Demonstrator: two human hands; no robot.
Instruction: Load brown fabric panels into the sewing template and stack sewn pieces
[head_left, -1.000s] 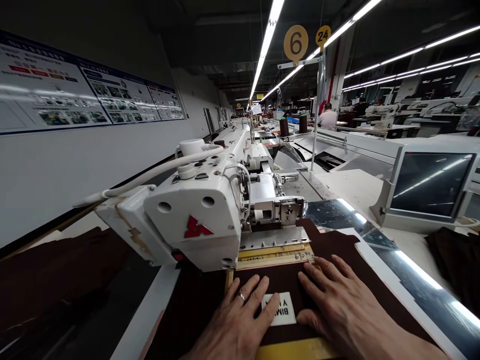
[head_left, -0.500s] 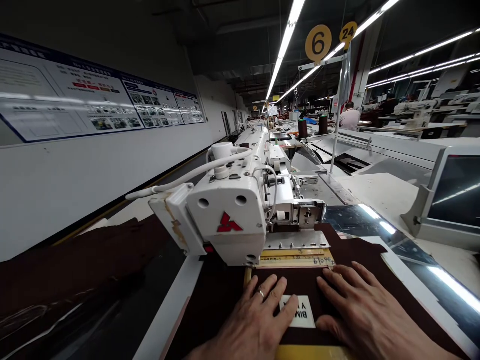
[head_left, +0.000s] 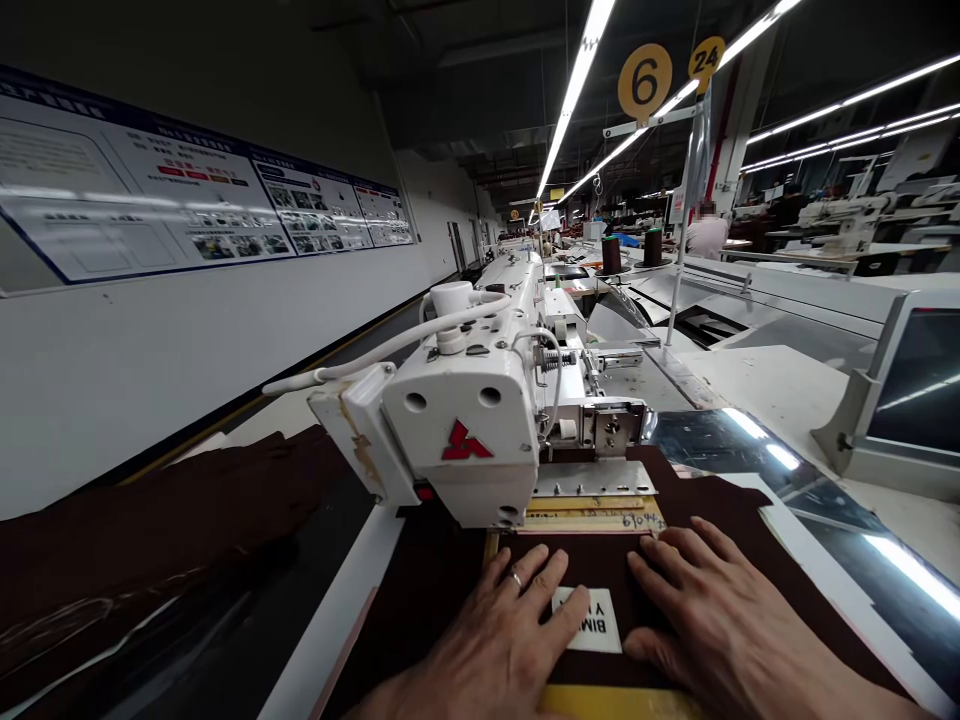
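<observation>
While the left hand [head_left: 499, 640] and right hand [head_left: 720, 625] lie with fingers [head_left: 679, 585] apart on brown cloth [head_left: 600, 560] before the sewing machine [head_left: 461, 415], left thumb [head_left: 564, 622] over the white label [head_left: 604, 635], this step looks like positioning, and the next move probably calls for even pressure.

Looks like a sewing factory floor. Evidence: industrial sewing machine [head_left: 465, 470] up front with a red three-point logo, flat screen [head_left: 926, 385] to its right, dark brown fabric [head_left: 225, 490] heaped at left, dark thread cones [head_left: 611, 255] farther back. More white machines [head_left: 844, 220] on the right side, so production scale. Round hanging signs [head_left: 645, 84] read 6 and 24 (black on yellow). Long tube lights [head_left: 577, 95] run in rows overhead. Printed boards [head_left: 225, 200] with photos line the left wall [head_left: 150, 340]. One person [head_left: 706, 237] in the background.
</observation>
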